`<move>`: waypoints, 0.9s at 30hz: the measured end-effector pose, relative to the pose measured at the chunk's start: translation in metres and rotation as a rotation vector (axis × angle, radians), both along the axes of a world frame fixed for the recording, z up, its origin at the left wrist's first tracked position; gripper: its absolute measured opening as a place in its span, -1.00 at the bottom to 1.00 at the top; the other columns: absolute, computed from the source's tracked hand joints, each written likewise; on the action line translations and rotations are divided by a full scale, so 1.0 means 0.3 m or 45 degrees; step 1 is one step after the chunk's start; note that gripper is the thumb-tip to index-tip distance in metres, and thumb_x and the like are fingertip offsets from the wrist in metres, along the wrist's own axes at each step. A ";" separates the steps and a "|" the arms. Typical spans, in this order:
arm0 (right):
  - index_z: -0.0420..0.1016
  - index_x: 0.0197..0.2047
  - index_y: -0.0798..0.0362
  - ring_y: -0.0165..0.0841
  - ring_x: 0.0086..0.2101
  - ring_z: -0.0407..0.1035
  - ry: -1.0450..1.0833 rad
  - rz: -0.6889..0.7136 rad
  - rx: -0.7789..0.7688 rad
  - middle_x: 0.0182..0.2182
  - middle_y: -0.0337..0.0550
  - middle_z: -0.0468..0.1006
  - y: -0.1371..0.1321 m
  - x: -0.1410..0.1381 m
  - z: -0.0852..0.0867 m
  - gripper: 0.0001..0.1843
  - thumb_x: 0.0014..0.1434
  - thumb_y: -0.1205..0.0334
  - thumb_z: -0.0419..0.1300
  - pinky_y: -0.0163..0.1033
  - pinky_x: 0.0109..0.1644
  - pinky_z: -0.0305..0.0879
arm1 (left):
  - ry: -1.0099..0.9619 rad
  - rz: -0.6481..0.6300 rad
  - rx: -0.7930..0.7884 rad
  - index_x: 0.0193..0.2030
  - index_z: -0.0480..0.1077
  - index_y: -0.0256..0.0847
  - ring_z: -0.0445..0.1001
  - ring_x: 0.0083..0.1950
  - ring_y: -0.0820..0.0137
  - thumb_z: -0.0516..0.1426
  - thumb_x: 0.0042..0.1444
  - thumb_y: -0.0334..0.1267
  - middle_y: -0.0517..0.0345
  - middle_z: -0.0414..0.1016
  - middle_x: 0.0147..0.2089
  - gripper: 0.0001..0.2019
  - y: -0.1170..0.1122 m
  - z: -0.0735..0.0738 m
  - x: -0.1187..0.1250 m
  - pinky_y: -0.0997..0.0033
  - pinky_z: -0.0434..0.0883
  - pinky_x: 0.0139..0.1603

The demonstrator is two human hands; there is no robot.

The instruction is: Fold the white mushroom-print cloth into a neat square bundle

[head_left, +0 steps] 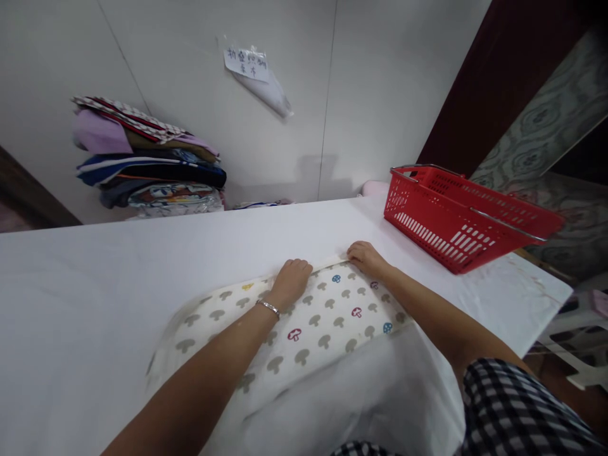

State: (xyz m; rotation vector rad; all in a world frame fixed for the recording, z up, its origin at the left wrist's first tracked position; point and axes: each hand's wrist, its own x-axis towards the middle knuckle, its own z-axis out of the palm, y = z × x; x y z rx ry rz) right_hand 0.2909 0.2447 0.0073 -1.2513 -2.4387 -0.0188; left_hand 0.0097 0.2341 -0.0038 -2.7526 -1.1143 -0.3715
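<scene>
A cream cloth with grey, red, blue and yellow mushroom prints lies spread on the white-covered table. Its near side shows a plain white area that hangs toward my body. On the far edge, my left hand has its fingers curled over the fabric, with a bracelet at the wrist. Farther right along that same edge, my right hand pinches the cloth near its far right corner. The fingertips of both hands are partly hidden.
A red plastic basket with metal handles stands on the table's right end. Folded fabrics are piled behind the table at left. A handwritten paper sign is taped to the wall. A white plastic stool stands beyond the right edge.
</scene>
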 end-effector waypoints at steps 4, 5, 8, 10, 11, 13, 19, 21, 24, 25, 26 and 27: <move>0.49 -0.37 0.03 -0.29 -0.23 0.35 -0.012 -0.136 -0.102 -0.35 -0.11 0.53 -0.001 -0.006 0.004 -0.87 0.12 0.32 0.11 -0.17 -0.01 0.15 | -0.043 0.054 -0.121 -0.27 0.36 -0.23 0.35 -0.16 0.26 -0.07 0.15 -0.49 0.01 0.42 -0.26 -0.79 0.000 0.011 0.001 0.24 0.22 -0.11; 0.50 -0.35 0.03 -0.29 -0.24 0.35 -0.006 -0.163 -0.117 -0.35 -0.11 0.54 0.005 -0.006 0.004 -0.86 0.12 0.31 0.10 -0.17 -0.01 0.15 | -0.090 0.090 -0.170 -0.25 0.37 -0.22 0.36 -0.14 0.26 -0.07 0.16 -0.48 0.01 0.44 -0.24 -0.79 0.003 0.015 0.002 0.24 0.22 -0.10; 0.53 -0.30 0.01 -0.28 -0.23 0.36 0.025 -0.214 -0.137 -0.32 -0.13 0.56 0.033 -0.010 0.006 -0.80 0.12 0.31 0.07 -0.16 0.00 0.15 | -0.249 0.221 -0.297 -0.16 0.38 -0.18 0.37 -0.09 0.28 -0.05 0.16 -0.43 0.05 0.46 -0.16 -0.77 0.022 0.027 0.006 0.25 0.23 -0.07; 0.54 -0.30 0.00 -0.28 -0.22 0.36 0.031 -0.260 -0.147 -0.32 -0.15 0.57 0.055 -0.018 0.007 -0.79 0.11 0.32 0.07 -0.17 0.00 0.16 | -0.285 0.283 -0.326 -0.16 0.39 -0.17 0.37 -0.09 0.28 -0.04 0.17 -0.40 0.06 0.47 -0.15 -0.78 0.036 0.031 0.009 0.27 0.24 -0.08; 0.54 -0.31 -0.01 -0.28 -0.22 0.35 0.024 -0.283 -0.155 -0.32 -0.15 0.57 0.064 -0.022 0.006 -0.79 0.11 0.33 0.07 -0.18 -0.01 0.17 | -0.282 0.303 -0.326 -0.19 0.41 -0.18 0.37 -0.09 0.28 -0.03 0.17 -0.39 0.06 0.47 -0.17 -0.79 0.042 0.030 0.010 0.27 0.25 -0.09; 0.54 -0.34 0.01 -0.27 -0.19 0.34 0.004 -0.315 -0.186 -0.32 -0.15 0.57 0.078 -0.028 0.001 -0.80 0.09 0.35 0.09 -0.20 -0.02 0.19 | -0.267 0.328 -0.308 -0.25 0.43 -0.20 0.36 -0.10 0.27 -0.03 0.17 -0.39 0.04 0.45 -0.20 -0.79 0.048 0.026 0.011 0.28 0.26 -0.13; 0.53 -0.14 0.05 -0.24 -0.12 0.34 0.032 -0.343 -0.311 -0.17 -0.06 0.54 0.089 -0.008 -0.030 -0.75 0.13 0.32 0.09 -0.20 -0.01 0.22 | -0.308 0.304 -0.305 -0.17 0.42 -0.19 0.33 -0.07 0.26 0.02 0.19 -0.23 0.04 0.41 -0.16 -0.81 0.046 0.002 0.007 0.29 0.26 -0.10; 0.52 -0.11 0.05 -0.23 -0.12 0.34 0.014 -0.315 -0.329 -0.15 -0.05 0.54 0.092 0.003 -0.033 -0.74 0.15 0.31 0.09 -0.17 0.00 0.22 | -0.294 0.302 -0.311 -0.15 0.42 -0.18 0.32 -0.06 0.25 0.04 0.18 -0.19 0.04 0.41 -0.14 -0.80 0.048 -0.002 0.008 0.28 0.26 -0.10; 0.54 -0.18 0.03 -0.24 -0.14 0.33 -0.006 -0.275 -0.305 -0.21 -0.08 0.54 0.096 0.013 -0.029 -0.78 0.14 0.28 0.11 -0.16 -0.01 0.22 | -0.271 0.304 -0.320 -0.19 0.43 -0.17 0.31 -0.05 0.24 0.05 0.17 -0.21 0.04 0.40 -0.15 -0.83 0.053 -0.001 0.014 0.27 0.25 -0.10; 0.54 -0.21 0.01 -0.25 -0.15 0.32 -0.007 -0.257 -0.287 -0.23 -0.09 0.53 0.096 0.014 -0.027 -0.80 0.14 0.27 0.11 -0.16 -0.01 0.22 | -0.273 0.300 -0.318 -0.21 0.43 -0.17 0.31 -0.06 0.24 0.05 0.17 -0.23 0.04 0.39 -0.16 -0.84 0.054 0.001 0.017 0.27 0.25 -0.10; 0.54 -0.24 0.01 -0.25 -0.15 0.32 -0.002 -0.237 -0.270 -0.23 -0.10 0.53 0.095 0.016 -0.026 -0.81 0.15 0.27 0.11 -0.16 -0.01 0.22 | -0.282 0.292 -0.311 -0.23 0.43 -0.18 0.31 -0.06 0.25 0.05 0.17 -0.25 0.05 0.39 -0.16 -0.86 0.054 0.003 0.019 0.27 0.25 -0.10; 0.54 -0.26 0.01 -0.25 -0.14 0.31 0.010 -0.219 -0.253 -0.24 -0.09 0.52 0.093 0.017 -0.026 -0.82 0.15 0.26 0.11 -0.16 0.00 0.22 | -0.294 0.282 -0.303 -0.25 0.42 -0.18 0.30 -0.07 0.25 0.05 0.17 -0.27 0.05 0.39 -0.17 -0.87 0.052 0.006 0.021 0.27 0.24 -0.11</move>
